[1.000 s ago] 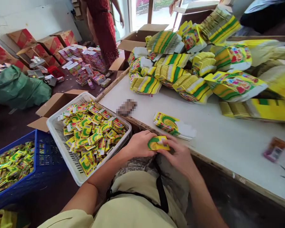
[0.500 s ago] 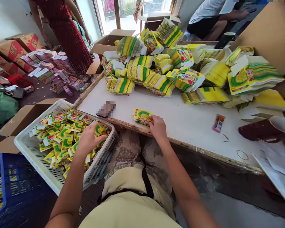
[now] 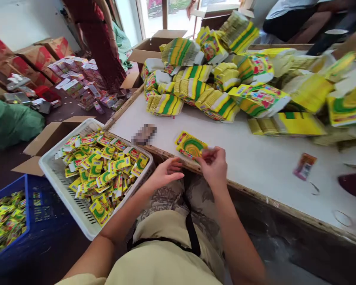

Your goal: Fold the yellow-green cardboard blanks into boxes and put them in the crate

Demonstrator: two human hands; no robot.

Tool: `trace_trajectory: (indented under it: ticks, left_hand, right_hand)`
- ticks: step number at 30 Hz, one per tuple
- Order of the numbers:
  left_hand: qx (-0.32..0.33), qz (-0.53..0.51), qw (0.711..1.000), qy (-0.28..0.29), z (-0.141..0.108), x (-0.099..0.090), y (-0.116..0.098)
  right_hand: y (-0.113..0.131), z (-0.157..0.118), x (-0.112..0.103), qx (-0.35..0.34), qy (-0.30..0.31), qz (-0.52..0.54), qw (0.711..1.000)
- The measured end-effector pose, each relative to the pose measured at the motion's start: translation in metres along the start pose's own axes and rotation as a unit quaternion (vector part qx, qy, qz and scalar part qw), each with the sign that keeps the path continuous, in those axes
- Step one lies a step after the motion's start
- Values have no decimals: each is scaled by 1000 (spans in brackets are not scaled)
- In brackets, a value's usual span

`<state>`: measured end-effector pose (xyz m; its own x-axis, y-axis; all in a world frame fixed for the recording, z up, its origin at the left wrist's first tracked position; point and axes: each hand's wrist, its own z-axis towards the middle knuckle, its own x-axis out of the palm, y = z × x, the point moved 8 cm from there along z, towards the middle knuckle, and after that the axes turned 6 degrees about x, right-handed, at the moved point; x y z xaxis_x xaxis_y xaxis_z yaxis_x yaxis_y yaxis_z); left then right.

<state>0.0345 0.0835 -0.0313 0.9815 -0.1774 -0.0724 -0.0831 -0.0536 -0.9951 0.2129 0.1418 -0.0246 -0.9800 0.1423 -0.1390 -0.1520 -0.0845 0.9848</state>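
Note:
Over the front edge of the white table (image 3: 255, 166), my right hand (image 3: 214, 166) pinches the right end of a flat yellow-green carton (image 3: 192, 145). The carton's left part reaches over the tabletop. My left hand (image 3: 167, 173) is just left of it, fingers apart and holding nothing, near the table's wooden edge. A white basket (image 3: 44, 164) at my left holds many small filled yellow-green packs (image 3: 108, 178).
Bundles of flat yellow cartons (image 3: 195, 85) are heaped along the table's back. A blurred object (image 3: 144, 134), a small sachet (image 3: 305, 166) and a dark cup (image 3: 354, 185) lie nearer. A blue crate (image 3: 28, 209) stands lower left. Two people are beyond the table.
My left hand has moved right from above the basket to near the carton. My right hand has lifted the carton's near end slightly. The view has shifted left.

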Motion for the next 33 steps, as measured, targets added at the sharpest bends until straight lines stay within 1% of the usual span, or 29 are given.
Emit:
trace_trajectory:
  ticks: [1,3,4,5,7,9,11,12,15,18,20,22,24,26,28,29,31,33]
  left_hand:
    - [9,-58,998,-18,5,8,0]
    - [46,-140,986,-74,12,17,-6]
    - [69,-173,977,-107,14,18,-10]
    - [94,-185,970,-128,14,19,-16]
    - [156,-130,971,-125,10,21,-32]
    - [214,-39,972,-87,1,27,-46]
    - [247,18,967,-60,-8,30,-51]
    - [249,22,966,-63,-11,29,-51]
    - [210,-38,972,-98,-12,23,-43]
    - [170,-150,965,-134,-8,20,-39]
    - [151,-220,949,-167,-6,16,-35]
    - [130,-269,930,-212,-6,11,-28]
    - [106,-284,917,-260,-8,5,-17]
    - [78,-266,916,-290,-10,1,-7]
    - [45,-236,927,-287,-10,1,2]
    - [35,-225,934,-275,-9,3,4]
    - [36,-228,944,-236,-6,7,4]
    - [54,-251,943,-213,-3,9,1]
  right_hand:
    - [5,-9,6,2,30,32,999]
    - [10,-30,26,24,134,70,988]
    - [10,-38,32,40,159,92,982]
    - [8,-45,35,58,168,113,977]
    - [2,-54,38,98,161,143,972]
    - [-3,-60,39,131,154,147,968]
    - [-7,-65,38,156,149,136,967]
    - [-9,-67,37,168,144,128,967]
    - [-8,-74,30,181,110,111,971]
    - [2,-80,30,154,107,122,975]
    - [7,-85,36,143,138,135,971]
    - [8,-89,44,145,182,141,962]
    - [5,-91,52,154,217,139,954]
    - [0,-90,55,171,224,136,950]
    - [-5,-86,55,185,210,117,953]
    - [-5,-84,52,188,193,103,958]
    - [-5,-78,43,186,152,74,968]
    - [-2,-75,32,177,119,44,976]
